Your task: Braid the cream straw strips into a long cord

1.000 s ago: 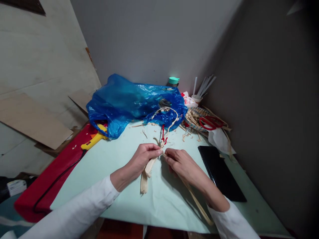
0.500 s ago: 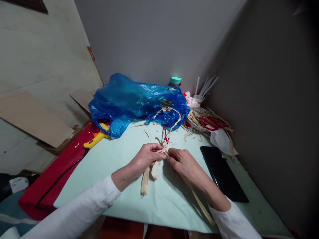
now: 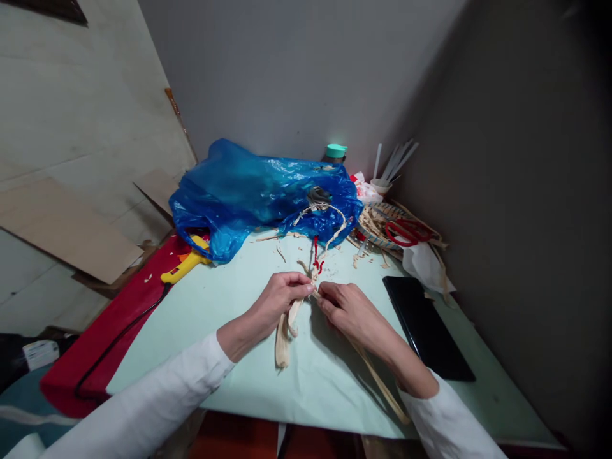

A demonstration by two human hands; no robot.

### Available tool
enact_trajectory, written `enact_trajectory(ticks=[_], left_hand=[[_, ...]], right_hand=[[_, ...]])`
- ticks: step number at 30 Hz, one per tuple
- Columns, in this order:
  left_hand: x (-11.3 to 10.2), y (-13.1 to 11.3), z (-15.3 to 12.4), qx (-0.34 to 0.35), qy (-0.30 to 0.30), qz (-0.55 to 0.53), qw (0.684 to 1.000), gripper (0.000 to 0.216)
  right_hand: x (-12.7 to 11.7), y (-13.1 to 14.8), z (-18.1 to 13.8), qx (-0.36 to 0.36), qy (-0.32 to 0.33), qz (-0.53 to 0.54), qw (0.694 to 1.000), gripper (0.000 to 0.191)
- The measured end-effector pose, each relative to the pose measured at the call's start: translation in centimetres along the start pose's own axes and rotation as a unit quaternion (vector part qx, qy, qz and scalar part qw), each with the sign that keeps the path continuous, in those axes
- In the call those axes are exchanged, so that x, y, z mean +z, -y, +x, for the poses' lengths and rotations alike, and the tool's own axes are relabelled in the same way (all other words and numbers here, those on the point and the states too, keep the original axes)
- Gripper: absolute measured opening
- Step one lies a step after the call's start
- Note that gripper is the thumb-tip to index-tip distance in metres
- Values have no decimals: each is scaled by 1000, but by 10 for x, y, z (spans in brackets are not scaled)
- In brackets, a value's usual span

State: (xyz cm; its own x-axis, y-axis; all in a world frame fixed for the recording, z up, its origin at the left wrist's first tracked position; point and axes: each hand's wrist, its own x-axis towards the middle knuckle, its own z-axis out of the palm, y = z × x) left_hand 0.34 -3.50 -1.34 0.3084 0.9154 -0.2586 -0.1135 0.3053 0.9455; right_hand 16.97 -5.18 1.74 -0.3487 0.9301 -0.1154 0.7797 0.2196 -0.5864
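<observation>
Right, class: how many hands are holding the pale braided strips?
2. The left hand pinches the strips from the left; the right hand pinches them from the right, close beside it. No others show.

Husk strips [image 3: 283,338] pale tan, near cream, plain w/ no print. Braided cord [image 3: 333,224] same straw shade, twisted plait pattern; thread [image 3: 315,255] on it bright red. Table cover [image 3: 224,331] pale mint green, plain. Plastic bag [image 3: 248,191] see-through royal blue w/ white glints. Cloth [image 3: 109,325] at left deep red. Glue gun [image 3: 184,268] yellow w/ an orange bit, its cable [image 3: 119,341] black. Tablet [image 3: 425,325] glossy black. Scissor handles [image 3: 417,231] red, on a woven tray [image 3: 370,224], straw-coloured. Bottle cap [image 3: 335,151] teal-green. Sticks [image 3: 394,159] white. Sleeves [image 3: 157,401] white. Back wall [image 3: 296,76] grey — boards [image 3: 67,236] light brown.
</observation>
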Motion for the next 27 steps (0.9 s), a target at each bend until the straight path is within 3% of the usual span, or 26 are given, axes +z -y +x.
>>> enact_trajectory(ticks=[5, 9, 11, 16, 18, 24, 27], left_hand=[[1, 0, 0, 18, -10, -15, 1000, 19], [1, 2, 1, 32, -8, -22, 999, 20], [1, 3, 1, 38, 0, -39, 999, 20], [2, 5, 1, 47, 44, -65, 996, 17], [3, 6, 1, 50, 28, -56, 997, 18], [5, 5, -2, 76, -38, 59, 995, 14], [7, 1, -7, 137, -60, 168, 974, 10]], right_hand=[[1, -5, 1, -41, -4, 2, 999, 21], [4, -8, -1, -54, -44, 5, 998, 23], [8, -9, -1, -50, -48, 55, 996, 22], [23, -10, 2, -36, 31, 275, 960, 24], [26, -9, 2, -27, 26, 307, 951, 27], [27, -7, 1, 0, -26, 280, 960, 37], [26, -6, 1, 6, -56, 237, 970, 37]])
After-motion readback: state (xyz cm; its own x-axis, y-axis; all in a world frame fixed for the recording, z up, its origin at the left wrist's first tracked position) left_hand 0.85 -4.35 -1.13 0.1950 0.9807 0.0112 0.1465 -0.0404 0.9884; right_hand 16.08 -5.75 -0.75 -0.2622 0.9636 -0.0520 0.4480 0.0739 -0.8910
